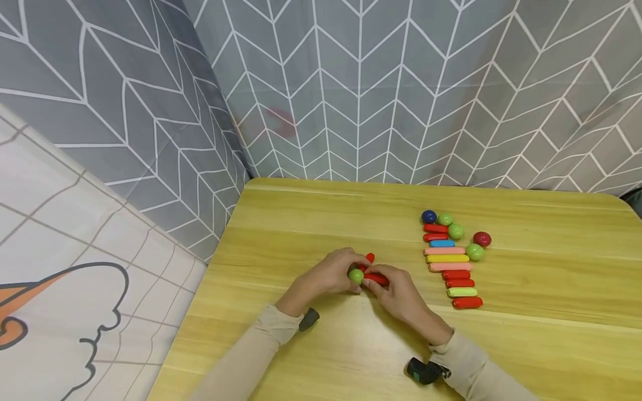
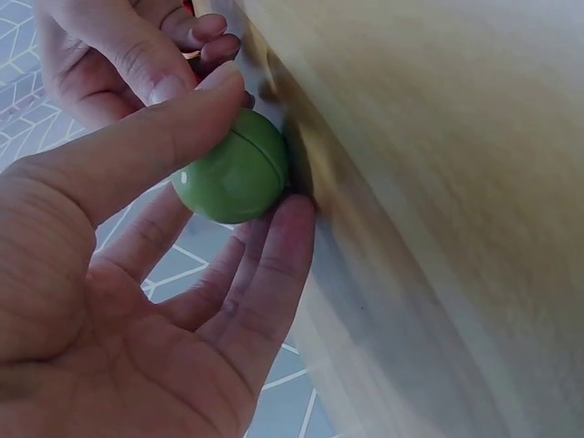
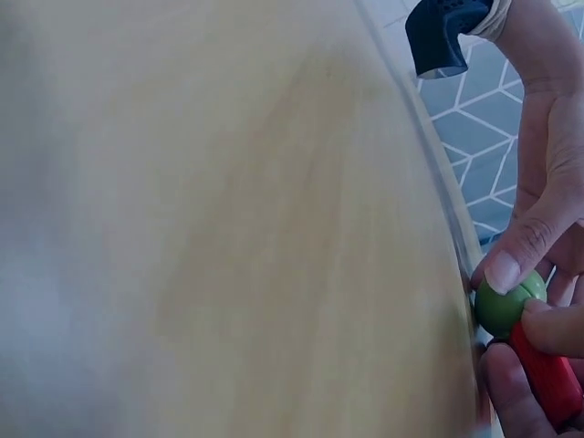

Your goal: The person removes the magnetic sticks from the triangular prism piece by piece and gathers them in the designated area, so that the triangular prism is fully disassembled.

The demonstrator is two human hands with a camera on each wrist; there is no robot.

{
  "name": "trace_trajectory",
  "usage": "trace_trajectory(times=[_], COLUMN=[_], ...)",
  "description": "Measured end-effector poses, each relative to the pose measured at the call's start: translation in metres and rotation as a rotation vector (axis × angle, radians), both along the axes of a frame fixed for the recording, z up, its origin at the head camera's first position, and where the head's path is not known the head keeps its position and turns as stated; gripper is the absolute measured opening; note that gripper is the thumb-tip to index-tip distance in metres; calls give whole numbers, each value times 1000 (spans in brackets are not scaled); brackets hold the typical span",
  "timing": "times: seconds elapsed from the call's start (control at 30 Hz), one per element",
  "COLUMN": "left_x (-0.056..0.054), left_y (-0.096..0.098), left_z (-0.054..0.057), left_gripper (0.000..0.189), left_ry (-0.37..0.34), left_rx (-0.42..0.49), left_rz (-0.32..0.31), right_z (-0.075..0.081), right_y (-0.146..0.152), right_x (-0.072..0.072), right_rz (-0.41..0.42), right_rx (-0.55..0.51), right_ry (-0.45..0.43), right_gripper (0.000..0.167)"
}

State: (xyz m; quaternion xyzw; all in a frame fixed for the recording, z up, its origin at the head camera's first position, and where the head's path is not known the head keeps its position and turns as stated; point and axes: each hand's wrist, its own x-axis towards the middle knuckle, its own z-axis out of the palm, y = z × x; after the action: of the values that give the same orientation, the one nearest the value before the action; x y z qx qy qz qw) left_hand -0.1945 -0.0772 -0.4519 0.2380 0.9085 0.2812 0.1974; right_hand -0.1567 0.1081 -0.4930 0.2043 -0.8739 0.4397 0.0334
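A glossy green ball (image 1: 356, 276) with a seam line sits between the thumb and fingers of my left hand (image 1: 333, 273); the left wrist view shows that pinch on the ball (image 2: 233, 173) up close. My right hand (image 1: 401, 295) pinches a short red rod (image 1: 378, 279) between thumb and fingers. In the right wrist view one end of this rod (image 3: 549, 376) meets the green ball (image 3: 498, 310). Behind the fingertips a second red rod (image 1: 370, 257) points away from me, its near part hidden by the hands.
Right of the hands, a column of red, blue, pink, yellow and lime rods (image 1: 446, 258) lies on the wooden table (image 1: 311, 223). Beside it are a dark blue ball (image 1: 428, 216), a dark red ball (image 1: 482, 239) and several green balls (image 1: 456, 231). A patterned grey curtain (image 1: 351, 100) hangs behind.
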Motion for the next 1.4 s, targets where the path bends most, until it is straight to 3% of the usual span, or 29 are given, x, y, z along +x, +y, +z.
trace_trajectory(times=[0.3, 0.43, 0.73, 1.0, 1.23, 1.4], left_x=[-4, -3, 0, -1, 1, 1], left_y=[0, 1, 2, 1, -1, -1], left_z=[2, 0, -3, -2, -1, -1], left_gripper=[49, 48, 47, 47, 44, 35], left_ry=[21, 14, 14, 11, 4, 28], left_rx=[-12, -20, -29, -2, 0, 1], left_rz=[-9, -10, -24, -20, -20, -30], right_z=[10, 16, 28, 42, 37, 32], right_y=[6, 23, 62, 97, 136, 152], right_x=[0, 6, 22, 39, 61, 73], right_rz=[18, -36, -165, -365, -364, -441], right_rx=[69, 64, 45, 16, -10, -23], right_ry=[16, 2, -164, -276, -379, -455], right_gripper=[14, 18, 22, 31, 41, 51])
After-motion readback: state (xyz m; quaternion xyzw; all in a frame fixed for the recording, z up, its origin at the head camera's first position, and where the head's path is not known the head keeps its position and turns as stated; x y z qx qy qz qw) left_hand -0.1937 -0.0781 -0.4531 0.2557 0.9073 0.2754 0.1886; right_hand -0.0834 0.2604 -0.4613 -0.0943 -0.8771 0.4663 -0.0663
